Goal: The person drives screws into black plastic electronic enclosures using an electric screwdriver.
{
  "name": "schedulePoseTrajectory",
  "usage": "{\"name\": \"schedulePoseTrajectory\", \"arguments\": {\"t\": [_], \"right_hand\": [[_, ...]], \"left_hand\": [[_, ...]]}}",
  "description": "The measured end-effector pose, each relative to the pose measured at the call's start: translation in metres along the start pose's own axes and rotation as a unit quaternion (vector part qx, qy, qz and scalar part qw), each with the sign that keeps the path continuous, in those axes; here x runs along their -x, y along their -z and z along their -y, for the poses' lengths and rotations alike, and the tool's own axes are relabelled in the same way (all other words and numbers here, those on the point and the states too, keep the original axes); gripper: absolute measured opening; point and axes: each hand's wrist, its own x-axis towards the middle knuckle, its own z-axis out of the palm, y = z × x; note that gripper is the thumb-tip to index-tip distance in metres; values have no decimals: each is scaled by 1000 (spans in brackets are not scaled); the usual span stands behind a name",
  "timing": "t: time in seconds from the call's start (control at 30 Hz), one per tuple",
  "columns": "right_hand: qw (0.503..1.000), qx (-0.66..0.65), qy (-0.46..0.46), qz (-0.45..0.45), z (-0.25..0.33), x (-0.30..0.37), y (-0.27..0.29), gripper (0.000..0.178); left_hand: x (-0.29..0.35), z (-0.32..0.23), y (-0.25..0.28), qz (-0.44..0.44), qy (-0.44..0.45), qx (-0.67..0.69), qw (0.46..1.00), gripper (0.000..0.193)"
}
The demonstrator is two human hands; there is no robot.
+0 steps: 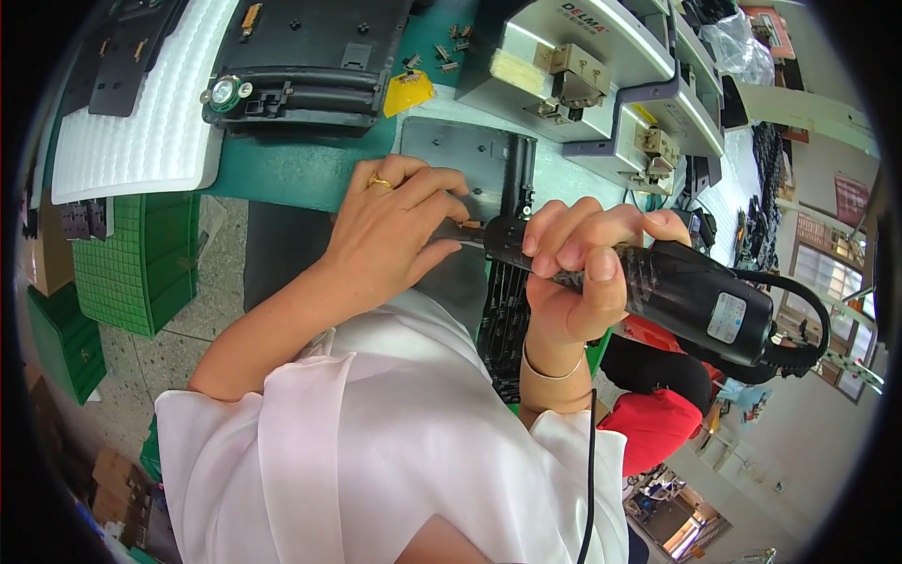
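While the right hand (583,235) wraps the driver (695,291), its long axis aimed left at the panel (460,155), the left hand (395,221) curls nearest the tip (474,240), any pinch unclear.

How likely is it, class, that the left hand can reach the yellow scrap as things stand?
Probably yes: the yellow scrap lies just beyond the small panel by the left hand, with nothing tall seen between. The power tool in the right hand sits to the right, clear of that path.

Black panel (474,155) partly behind left hand (395,209)
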Motion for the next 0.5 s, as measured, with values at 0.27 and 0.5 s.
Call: {"name": "schedulePoseTrajectory", "arguments": {"t": [0.27, 0.5], "right_hand": [[999, 34, 3, 22, -5, 1, -2, 53], [998, 38, 18, 44, -11, 0, -13, 55]], "left_hand": [[1, -1, 0, -15, -6, 8, 1000, 32], [1, 0, -1, -31, -8, 16, 999, 40]]}}
